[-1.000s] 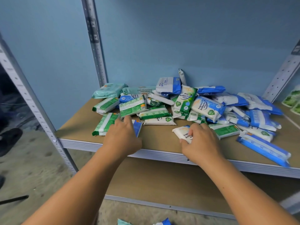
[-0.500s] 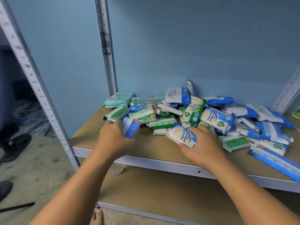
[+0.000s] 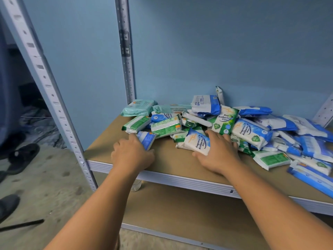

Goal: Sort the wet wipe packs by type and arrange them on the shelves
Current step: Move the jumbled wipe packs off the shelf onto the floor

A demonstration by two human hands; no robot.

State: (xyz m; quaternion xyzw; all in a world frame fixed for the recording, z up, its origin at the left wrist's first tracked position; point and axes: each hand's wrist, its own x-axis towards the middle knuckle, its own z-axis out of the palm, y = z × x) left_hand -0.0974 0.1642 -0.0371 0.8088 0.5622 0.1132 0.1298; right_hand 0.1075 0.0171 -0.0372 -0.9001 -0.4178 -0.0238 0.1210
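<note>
A jumbled heap of wet wipe packs [image 3: 225,123] in blue, green and pale teal covers the back and right of the brown shelf board [image 3: 167,159]. My left hand [image 3: 132,153] grips a small blue-and-white pack [image 3: 146,139] near the heap's left front. My right hand [image 3: 219,152] holds a white-and-blue "Fragrance Free Antibacterial Wipes" pack [image 3: 197,141] tilted up at the heap's front. A green "Pine Antibacterial Wipes" pack [image 3: 225,120] lies just behind my right fingers.
Grey perforated uprights stand at the front left [image 3: 46,87] and back [image 3: 126,51] of the rack. A lower shelf board [image 3: 180,213] lies beneath, with a clear plastic bottle [image 3: 136,185] at its left. Dark shoes [image 3: 21,157] sit on the concrete floor at left.
Both hands have lifted a pack each off the shelf front: the left a small blue one, the right a white-and-blue one. The view has shifted left and upward.
</note>
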